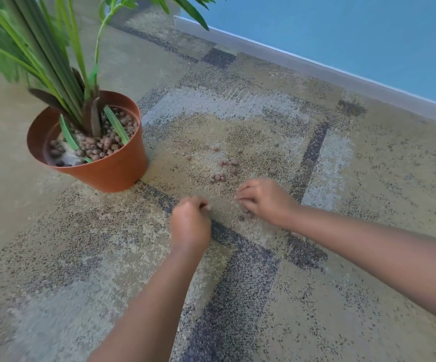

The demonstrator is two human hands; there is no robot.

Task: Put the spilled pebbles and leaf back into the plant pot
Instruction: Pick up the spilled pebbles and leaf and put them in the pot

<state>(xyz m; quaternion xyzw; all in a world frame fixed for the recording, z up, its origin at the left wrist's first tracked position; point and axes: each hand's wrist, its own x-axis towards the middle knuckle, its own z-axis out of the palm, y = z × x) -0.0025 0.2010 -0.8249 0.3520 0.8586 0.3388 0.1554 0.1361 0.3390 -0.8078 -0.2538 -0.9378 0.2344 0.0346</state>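
I see both bare forearms reaching forward and down over the patterned beige-and-grey carpet (237, 283), just to the right of the round terracotta-coloured plastic plant pot (102, 168). My left hand (189, 224) is knuckles up, wrist bent, fingers curled under into a loose fist with the tips on the carpet; whether it has anything pinched I cannot tell. My right hand (264, 199) lies farther from the pot, palm down, fingers bent and drawn together toward the thumb, touching the carpet; a few small brown clay pebbles sit under its heel, but I cannot tell whether it grips any. The spilled brown pebbles (223, 169) lie scattered on the carpet right of the pot, just beyond both hands, some clustered, some single. The pot stands upright on the carpet, filled with the same pebbles around the green plant's stems (63, 74), with narrow green leaves (116, 125) lying across the pebbles inside it.
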